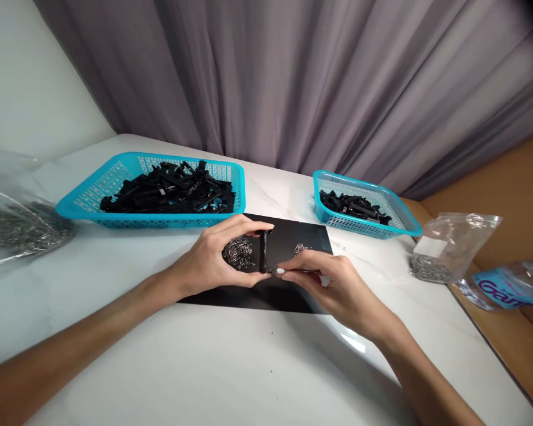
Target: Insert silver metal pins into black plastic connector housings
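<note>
My left hand (222, 254) grips a narrow black plastic part (263, 251) by its two ends, thumb at the near end and fingers at the far end. In my right hand (328, 278) is a thin tool with a white tip (280, 271), pinched between thumb and fingers. That tip is close to the near end of the part; whether they touch I cannot tell. Beneath both hands lies a black mat (266, 296). A pile of small metal pieces (238, 253) sits on it by my left hand, and a smaller metal pile (300, 248) lies beyond my right fingers.
Two blue baskets, a large one (240, 189) at left and a smaller one (408, 222) at right, hold black plastic parts. Clear bags of metal pieces stand at far left (24, 228) and right (430, 266). A plastic bottle (506, 287) lies by the right edge.
</note>
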Tool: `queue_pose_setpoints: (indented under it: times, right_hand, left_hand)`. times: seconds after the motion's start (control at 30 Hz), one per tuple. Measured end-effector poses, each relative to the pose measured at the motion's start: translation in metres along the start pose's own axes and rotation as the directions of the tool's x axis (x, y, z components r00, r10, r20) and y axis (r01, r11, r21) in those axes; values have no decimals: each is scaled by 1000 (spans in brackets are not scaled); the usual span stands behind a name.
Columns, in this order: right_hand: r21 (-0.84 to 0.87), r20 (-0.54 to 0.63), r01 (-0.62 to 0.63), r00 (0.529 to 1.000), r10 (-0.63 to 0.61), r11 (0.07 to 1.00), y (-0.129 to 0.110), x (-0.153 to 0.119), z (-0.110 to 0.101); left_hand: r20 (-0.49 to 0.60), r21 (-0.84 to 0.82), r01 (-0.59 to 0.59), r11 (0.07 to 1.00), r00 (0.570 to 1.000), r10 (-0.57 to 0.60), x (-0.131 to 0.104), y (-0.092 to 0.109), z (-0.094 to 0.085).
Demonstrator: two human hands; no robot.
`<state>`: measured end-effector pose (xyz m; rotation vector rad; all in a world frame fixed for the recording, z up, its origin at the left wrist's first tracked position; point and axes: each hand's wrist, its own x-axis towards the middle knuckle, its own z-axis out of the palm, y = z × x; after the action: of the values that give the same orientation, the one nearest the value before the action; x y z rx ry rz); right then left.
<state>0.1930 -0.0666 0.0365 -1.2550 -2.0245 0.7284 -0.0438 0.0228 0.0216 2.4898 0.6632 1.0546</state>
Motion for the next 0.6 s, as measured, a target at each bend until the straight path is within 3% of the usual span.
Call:
queue_pose_setpoints:
  times: [0.47, 0.6]
  right_hand:
    - [-151, 2, 180, 983, -182, 972, 2, 1, 20]
    - [-198, 1, 134, 991, -137, 971, 4, 3, 5]
  left_hand:
    - [-21, 68, -128, 989, 991, 130, -4, -1, 5]
    - [20, 72, -30, 997, 999, 28, -5, -3, 6]
